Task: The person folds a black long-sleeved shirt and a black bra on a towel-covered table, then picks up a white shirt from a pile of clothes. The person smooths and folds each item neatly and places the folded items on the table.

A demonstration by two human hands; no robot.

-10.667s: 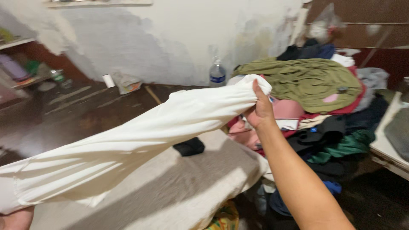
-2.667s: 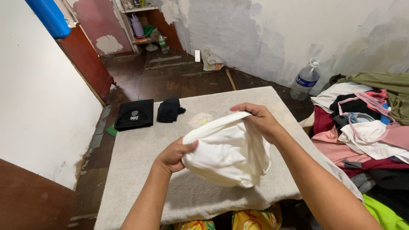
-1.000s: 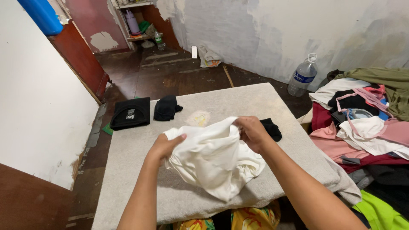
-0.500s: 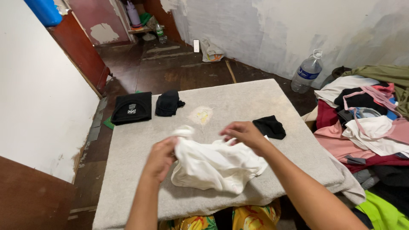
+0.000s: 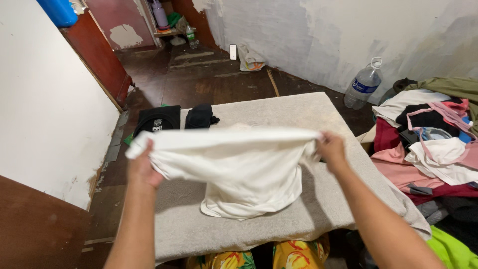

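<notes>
A white garment (image 5: 239,167) is stretched wide above a table covered with a beige cloth (image 5: 298,112). My left hand (image 5: 141,167) grips its left end and my right hand (image 5: 331,149) grips its right end. The lower part of the garment hangs down and rests on the cloth. Behind it, at the table's far left, lie a folded black garment with a white print (image 5: 157,121) and a smaller black folded piece (image 5: 200,116).
A heap of mixed clothes (image 5: 433,139) lies to the right of the table. A large plastic water bottle (image 5: 363,84) stands on the dark floor by the white wall. A white wall panel (image 5: 45,99) stands close on the left.
The white garment was bunched on the table between my hands. Now both hands have lifted it and pulled apart, spreading it wide. The small black piece at the right is hidden now.
</notes>
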